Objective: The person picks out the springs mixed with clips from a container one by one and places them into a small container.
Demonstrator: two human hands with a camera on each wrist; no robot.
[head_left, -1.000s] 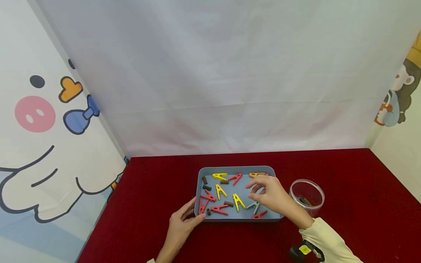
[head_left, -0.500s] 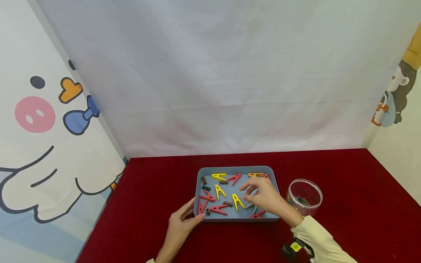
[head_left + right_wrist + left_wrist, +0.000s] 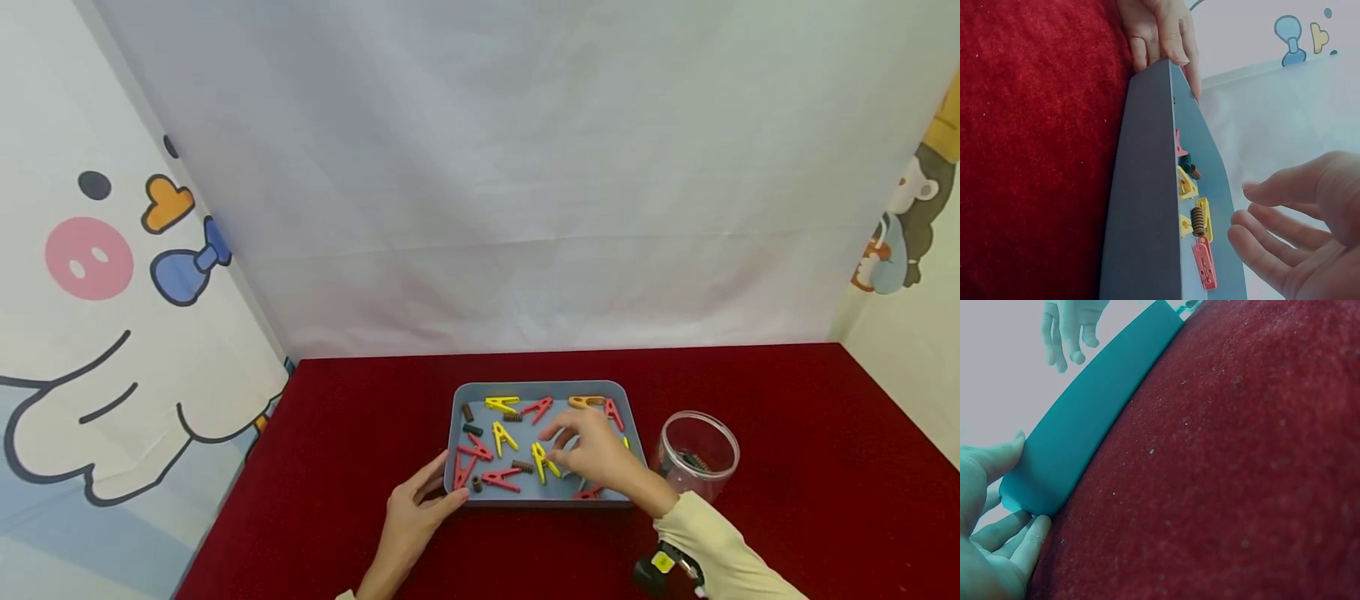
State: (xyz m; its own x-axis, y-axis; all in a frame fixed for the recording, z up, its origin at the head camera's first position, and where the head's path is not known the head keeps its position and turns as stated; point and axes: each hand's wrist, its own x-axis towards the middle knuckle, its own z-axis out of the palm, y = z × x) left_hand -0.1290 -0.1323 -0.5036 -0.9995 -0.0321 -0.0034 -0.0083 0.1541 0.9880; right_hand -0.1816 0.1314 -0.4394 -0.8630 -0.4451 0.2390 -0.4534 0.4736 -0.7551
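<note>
My left hand [image 3: 414, 510] holds the front left corner of a shallow grey-blue tray [image 3: 525, 502], thumb at the rim and fingers against the outer side. Over the tray's right half hovers my right hand [image 3: 596, 457], fingers loosely bent and nothing between them. Its fingertips overlap a yellow clip [image 3: 540, 461] in the head view. A grey clip [image 3: 581, 484], partly hidden, lies below that hand. Red clips [image 3: 500, 478], more yellow clips [image 3: 504, 436] and an orange clip [image 3: 583, 402] are spread inside, among brown springs [image 3: 1198, 221] and a dark green spring [image 3: 472, 430].
Right of the tray, close to my right forearm, stands a clear round jar [image 3: 701, 414] with a few dark springs [image 3: 693, 460] at the bottom. Red cloth [image 3: 360, 433] covers the table. A pale curtain [image 3: 525, 183] hangs behind it.
My right hand has moved left across the tray, toward the yellow clip near the middle, uncovering a red clip at the right side. The left hand stays on the tray corner.
</note>
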